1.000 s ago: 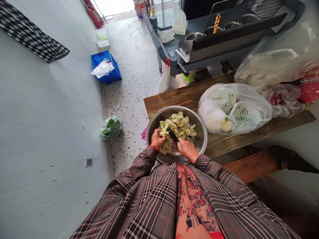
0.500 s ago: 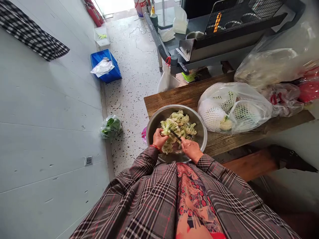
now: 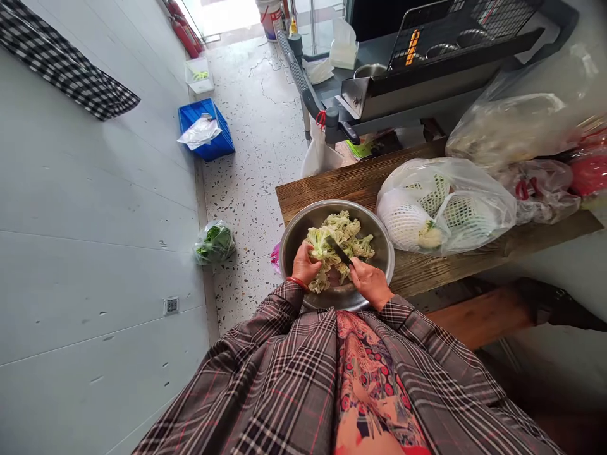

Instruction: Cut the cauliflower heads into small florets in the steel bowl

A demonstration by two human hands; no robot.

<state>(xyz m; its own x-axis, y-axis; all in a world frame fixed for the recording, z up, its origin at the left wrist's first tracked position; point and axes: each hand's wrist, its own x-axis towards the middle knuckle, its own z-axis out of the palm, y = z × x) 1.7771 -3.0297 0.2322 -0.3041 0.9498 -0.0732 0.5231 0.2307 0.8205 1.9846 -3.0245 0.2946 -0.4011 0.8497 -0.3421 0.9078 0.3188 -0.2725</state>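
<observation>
A wide metal bowl (image 3: 385,265) stands on the wooden plank in front of me, with several pale cauliflower florets (image 3: 346,224) inside. My left hand (image 3: 306,264) is closed around a piece of cauliflower (image 3: 318,241) over the bowl's left side. In my right hand (image 3: 370,282) is a knife (image 3: 339,251), its dark blade pointing up and left. The blade's tip lies at the held cauliflower; whether it is cutting in, I cannot tell. My fingers hide most of the knife's handle.
On the wooden plank (image 3: 422,272), a clear bag (image 3: 478,189) of net-wrapped vegetables lies right of the bowl. Behind stands a dark cart (image 3: 322,95) with a metal rack. A bag of greens (image 3: 214,242) and a blue crate (image 3: 220,148) sit on the floor at left.
My right hand has shifted slightly right and down with the knife, and more of the blade shows now. My left hand keeps its hold on the cauliflower.
</observation>
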